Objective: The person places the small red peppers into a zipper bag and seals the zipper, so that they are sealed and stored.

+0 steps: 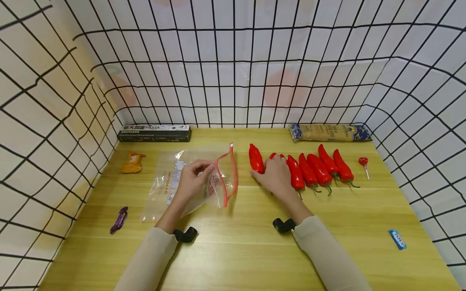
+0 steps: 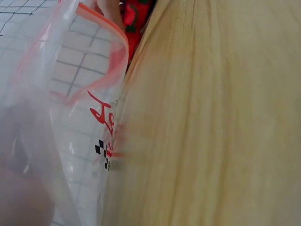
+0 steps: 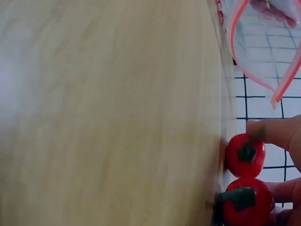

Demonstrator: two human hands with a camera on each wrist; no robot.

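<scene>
While the left hand (image 1: 193,178) pinches one clear, red-rimmed bag (image 1: 210,188), mouth agape, the right hand (image 1: 277,178) grips one red pepper (image 1: 256,158); further peppers (image 1: 307,169) alongside, pasta box (image 1: 154,133) behind.

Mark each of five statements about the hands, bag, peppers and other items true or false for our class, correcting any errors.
1. The left hand pinches a clear plastic, red-rimmed bag. True.

2. The right hand touches a purple wrapped sweet. False: the right hand touches long, glossy red peppers.

3. A flat, black-and-white pasta box lies at the back left of the yellowish wood-grain table. True.

4. In the head view, the round, red-headed lollipop lies left of the bag. False: the lollipop lies right of the peppers.

5. The bag's mouth faces the peppers. True.
</scene>
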